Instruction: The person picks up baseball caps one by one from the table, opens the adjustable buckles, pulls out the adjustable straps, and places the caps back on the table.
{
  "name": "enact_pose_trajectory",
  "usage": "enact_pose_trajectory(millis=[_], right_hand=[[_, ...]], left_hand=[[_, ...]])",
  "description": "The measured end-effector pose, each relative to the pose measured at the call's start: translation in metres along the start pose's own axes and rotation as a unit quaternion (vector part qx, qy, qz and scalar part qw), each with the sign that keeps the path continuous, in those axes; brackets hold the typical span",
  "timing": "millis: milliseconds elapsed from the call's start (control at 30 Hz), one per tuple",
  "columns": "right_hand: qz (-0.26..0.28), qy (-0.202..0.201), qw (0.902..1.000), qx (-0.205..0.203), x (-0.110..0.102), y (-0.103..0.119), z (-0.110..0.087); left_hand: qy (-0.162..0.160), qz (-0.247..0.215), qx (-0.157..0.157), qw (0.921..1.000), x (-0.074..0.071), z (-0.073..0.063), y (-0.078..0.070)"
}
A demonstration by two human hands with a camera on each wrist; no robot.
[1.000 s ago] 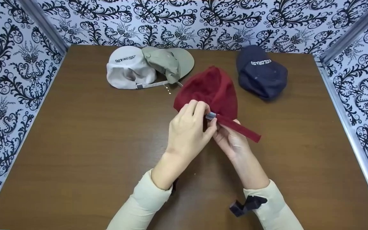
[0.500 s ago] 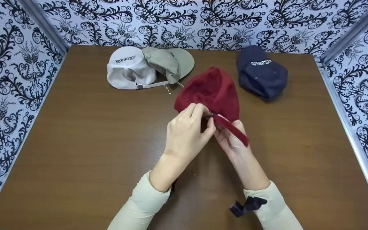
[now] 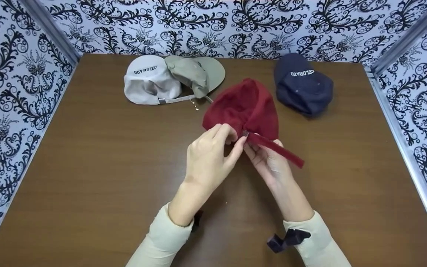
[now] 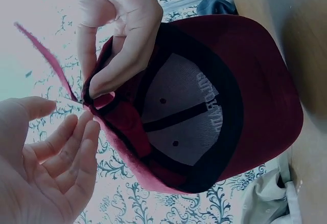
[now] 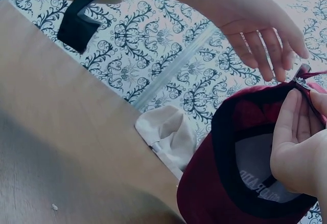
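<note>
A red baseball cap (image 3: 245, 105) is held up over the table, its underside and brim showing in the left wrist view. My right hand (image 3: 269, 163) pinches the cap's back edge beside the metal buckle (image 3: 245, 133), fingers inside the cap. From the buckle, a loose red strap end (image 3: 282, 151) sticks out to the right, across the right hand. My left hand (image 3: 209, 159) is at the buckle's left, fingers loosely bent, thumb tip close to the buckle. In the right wrist view the left hand's fingertips (image 5: 280, 74) hover right by the cap's rim, with nothing between them and the thumb.
On the brown table (image 3: 117, 167), a white cap (image 3: 150, 81) and an olive-green cap (image 3: 193, 72) lie overlapping at the back left. A navy cap (image 3: 302, 87) lies at the back right. Patterned walls (image 3: 213, 29) enclose the table's back and sides.
My left hand has drawn a little left and toward me, its fingers parting from the buckle. The strap end dipped, then swung back out to the right. The right hand keeps its grip.
</note>
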State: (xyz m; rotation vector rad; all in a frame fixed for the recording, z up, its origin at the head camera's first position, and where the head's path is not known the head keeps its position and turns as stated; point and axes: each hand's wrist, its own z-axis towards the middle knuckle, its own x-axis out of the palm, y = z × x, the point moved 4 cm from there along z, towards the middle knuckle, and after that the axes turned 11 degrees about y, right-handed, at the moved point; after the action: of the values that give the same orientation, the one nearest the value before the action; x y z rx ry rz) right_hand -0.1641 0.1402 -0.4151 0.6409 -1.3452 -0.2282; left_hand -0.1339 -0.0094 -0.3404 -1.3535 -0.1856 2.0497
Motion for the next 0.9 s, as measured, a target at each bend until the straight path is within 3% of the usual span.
enact_pose_trajectory(millis=[267,900], right_hand=[[0.005,0.025,0.9997,0.005,0.001,0.002,0.0],[0.016,0.022,0.9996,0.004,0.001,0.002,0.001]], left_hand=[[0.061,-0.037,-0.031,0.997,0.01,-0.012,0.01],[0.128,-0.079,-0.079,0.9855,0.038,-0.019,0.028]])
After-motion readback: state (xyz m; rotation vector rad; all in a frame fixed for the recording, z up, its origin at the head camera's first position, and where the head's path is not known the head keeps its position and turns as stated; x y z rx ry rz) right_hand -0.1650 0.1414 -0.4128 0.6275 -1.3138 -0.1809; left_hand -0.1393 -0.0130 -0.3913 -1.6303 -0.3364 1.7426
